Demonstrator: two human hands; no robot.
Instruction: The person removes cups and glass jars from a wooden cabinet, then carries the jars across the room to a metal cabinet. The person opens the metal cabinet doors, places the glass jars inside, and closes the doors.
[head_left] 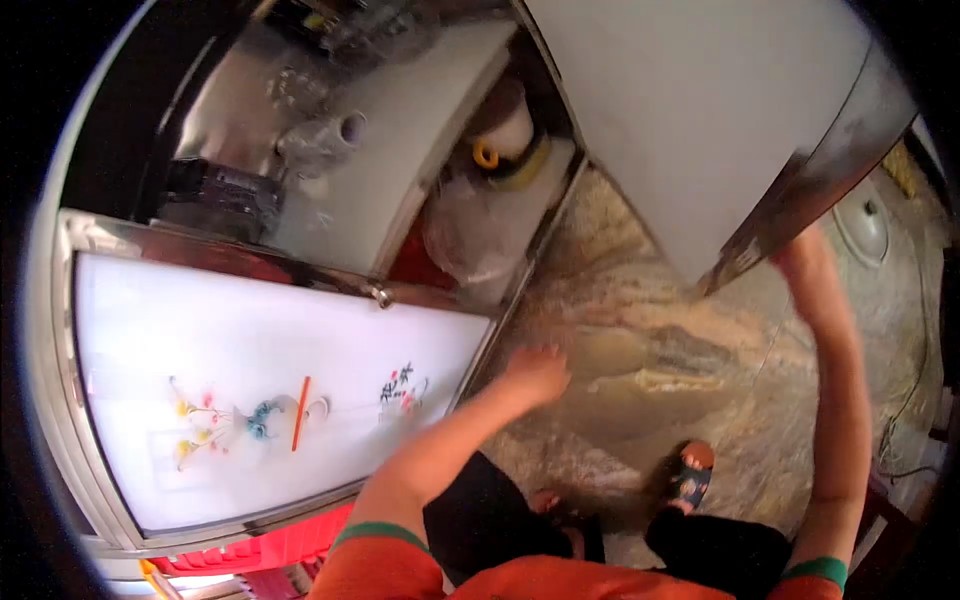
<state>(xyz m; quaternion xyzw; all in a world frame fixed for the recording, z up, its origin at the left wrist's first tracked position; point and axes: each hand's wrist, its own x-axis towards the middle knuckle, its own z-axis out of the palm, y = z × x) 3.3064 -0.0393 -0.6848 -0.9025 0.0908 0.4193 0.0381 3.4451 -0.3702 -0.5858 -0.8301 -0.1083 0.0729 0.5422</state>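
Observation:
An open white cabinet door with a dark metal frame hangs at the upper right. My right hand is at its lower edge, closed on it, with the fingertips hidden behind the frame. Over the floor, just right of the cabinet, my left hand is loosely curled and slightly blurred; nothing shows in it. Left of the hands stands the metal-framed cabinet. On its open shelf lie a clear plastic bag, a whitish container and a yellow ring.
A second white door with a flower print is closed. More clear plastic wrapping lies on a shelf deeper inside. Wet-looking stone floor lies below, with a round pale lid at right. Red plastic stands at lower left.

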